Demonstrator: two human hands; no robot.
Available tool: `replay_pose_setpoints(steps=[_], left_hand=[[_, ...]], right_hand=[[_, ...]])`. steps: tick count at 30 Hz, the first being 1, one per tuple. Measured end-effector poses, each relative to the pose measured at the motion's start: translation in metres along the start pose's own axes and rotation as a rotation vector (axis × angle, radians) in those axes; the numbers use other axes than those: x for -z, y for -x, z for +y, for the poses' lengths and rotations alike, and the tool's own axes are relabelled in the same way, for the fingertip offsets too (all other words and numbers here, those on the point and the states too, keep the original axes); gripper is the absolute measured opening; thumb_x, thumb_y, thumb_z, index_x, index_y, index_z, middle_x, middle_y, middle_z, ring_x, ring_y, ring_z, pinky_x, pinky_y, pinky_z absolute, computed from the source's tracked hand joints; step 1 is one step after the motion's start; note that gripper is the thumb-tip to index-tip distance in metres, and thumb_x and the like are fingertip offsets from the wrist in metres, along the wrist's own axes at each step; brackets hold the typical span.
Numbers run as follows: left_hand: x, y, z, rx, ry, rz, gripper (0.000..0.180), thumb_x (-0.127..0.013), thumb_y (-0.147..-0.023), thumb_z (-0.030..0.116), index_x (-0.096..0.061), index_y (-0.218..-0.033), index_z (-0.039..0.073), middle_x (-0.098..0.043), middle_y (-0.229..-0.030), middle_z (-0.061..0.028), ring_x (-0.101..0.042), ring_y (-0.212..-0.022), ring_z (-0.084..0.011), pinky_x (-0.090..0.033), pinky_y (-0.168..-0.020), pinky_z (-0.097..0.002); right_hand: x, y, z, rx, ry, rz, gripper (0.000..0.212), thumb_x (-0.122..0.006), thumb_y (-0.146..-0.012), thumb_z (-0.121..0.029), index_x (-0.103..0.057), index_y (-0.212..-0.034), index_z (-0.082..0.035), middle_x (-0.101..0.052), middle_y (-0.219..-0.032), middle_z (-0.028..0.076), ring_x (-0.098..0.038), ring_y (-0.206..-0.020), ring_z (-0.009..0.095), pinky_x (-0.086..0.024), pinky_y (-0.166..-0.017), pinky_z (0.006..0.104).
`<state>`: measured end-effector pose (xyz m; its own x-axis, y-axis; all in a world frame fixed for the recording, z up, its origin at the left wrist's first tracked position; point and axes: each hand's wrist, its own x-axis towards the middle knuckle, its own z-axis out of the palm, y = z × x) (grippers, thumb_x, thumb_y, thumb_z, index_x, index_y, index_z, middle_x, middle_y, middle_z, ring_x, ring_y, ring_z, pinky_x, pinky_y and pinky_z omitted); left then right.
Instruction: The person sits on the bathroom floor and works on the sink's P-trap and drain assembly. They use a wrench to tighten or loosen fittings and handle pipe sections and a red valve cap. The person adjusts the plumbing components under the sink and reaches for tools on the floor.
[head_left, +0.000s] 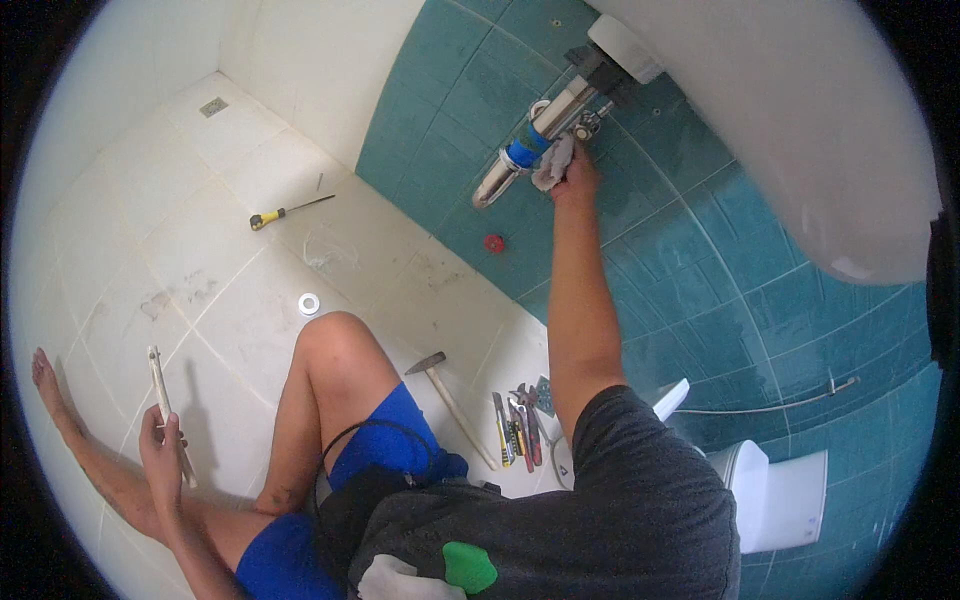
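Right hand (575, 170) fingers pinched a white rag (553, 165) against the chrome drain pipe (530, 145) under the sink (800, 120), seemingly to wipe it; left hand (160, 440) fingers curled around a pale flat strip (168, 410), held aside above the floor tiles (200, 260)

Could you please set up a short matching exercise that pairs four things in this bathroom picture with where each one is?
Things:
1. white rag
2. hammer
3. yellow-handled screwdriver
4. tape roll

Places:
A. on the floor tiles beyond the raised knee
B. in the right hand, against the drain pipe
C. on the floor near the white wall
D. on the floor beside the pliers

Pairs: 1-B, 2-D, 3-C, 4-A
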<state>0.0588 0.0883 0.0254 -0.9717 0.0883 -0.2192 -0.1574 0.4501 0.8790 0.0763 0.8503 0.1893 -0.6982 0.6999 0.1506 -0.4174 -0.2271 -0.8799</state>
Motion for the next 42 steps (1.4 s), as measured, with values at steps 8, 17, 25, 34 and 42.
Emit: replay_pose_setpoints(steps=[8, 17, 25, 34, 42], left_hand=[[0.007, 0.000, -0.013, 0.000, 0.033, 0.028, 0.024, -0.061, -0.099, 0.020, -0.060, -0.112, 0.000, -0.055, -0.078, -0.0023, -0.054, -0.066, -0.0107, -0.049, -0.060, -0.0274], [-0.114, -0.040, -0.102, -0.136, -0.711, -0.207, 0.038, -0.078, -0.074, 0.021, -0.064, -0.100, -0.003, -0.069, -0.090, -0.0253, -0.068, -0.091, -0.0418, -0.053, -0.079, -0.0484], [-0.132, -0.005, -0.048, -0.117, -0.973, -0.262, 0.074, -0.080, -0.079, 0.044, -0.047, -0.132, 0.003, -0.058, -0.122, -0.0231, -0.060, -0.112, -0.0393, -0.051, -0.092, -0.0495], [-0.165, -0.057, 0.191, -0.742, -0.533, -0.072, 0.034, -0.070, -0.094, 0.025, -0.063, -0.117, 0.002, -0.068, -0.097, -0.0143, -0.065, -0.087, -0.0253, -0.052, -0.077, -0.0359], [-0.189, 0.020, 0.296, -0.819, -0.633, -0.244, 0.025, -0.067, -0.096, 0.017, -0.063, -0.116, 0.002, -0.068, -0.095, -0.0068, -0.060, -0.079, -0.0127, -0.050, -0.068, -0.0278]], right_hand=[[0.001, 0.047, -0.044, 0.503, 0.056, 0.392, 0.031, -0.058, -0.100, -0.034, -0.057, -0.119, -0.008, -0.062, -0.111, 0.012, -0.063, -0.093, 0.027, -0.053, -0.077, 0.0448], [0.088, 0.206, 0.151, -0.092, 1.397, -0.139, 0.038, -0.068, -0.089, -0.035, -0.068, -0.106, -0.002, -0.072, -0.094, 0.016, -0.067, -0.086, 0.028, -0.052, -0.079, 0.0446], [0.103, 0.325, 0.147, -0.364, 1.190, -0.283, 0.034, -0.066, -0.091, -0.035, -0.072, -0.111, -0.008, -0.073, -0.106, 0.017, -0.070, -0.098, 0.034, -0.053, -0.088, 0.0430], [0.239, 0.219, 0.112, -0.040, 1.168, 0.848, 0.033, -0.062, -0.095, -0.036, -0.068, -0.104, -0.005, -0.073, -0.087, 0.011, -0.068, -0.075, 0.030, -0.054, -0.073, 0.0390], [0.348, 0.274, 0.139, -0.279, 1.311, 1.440, 0.033, -0.055, -0.096, -0.033, -0.062, -0.112, -0.005, -0.065, -0.113, 0.017, -0.061, -0.109, 0.037, -0.049, -0.091, 0.0482]])
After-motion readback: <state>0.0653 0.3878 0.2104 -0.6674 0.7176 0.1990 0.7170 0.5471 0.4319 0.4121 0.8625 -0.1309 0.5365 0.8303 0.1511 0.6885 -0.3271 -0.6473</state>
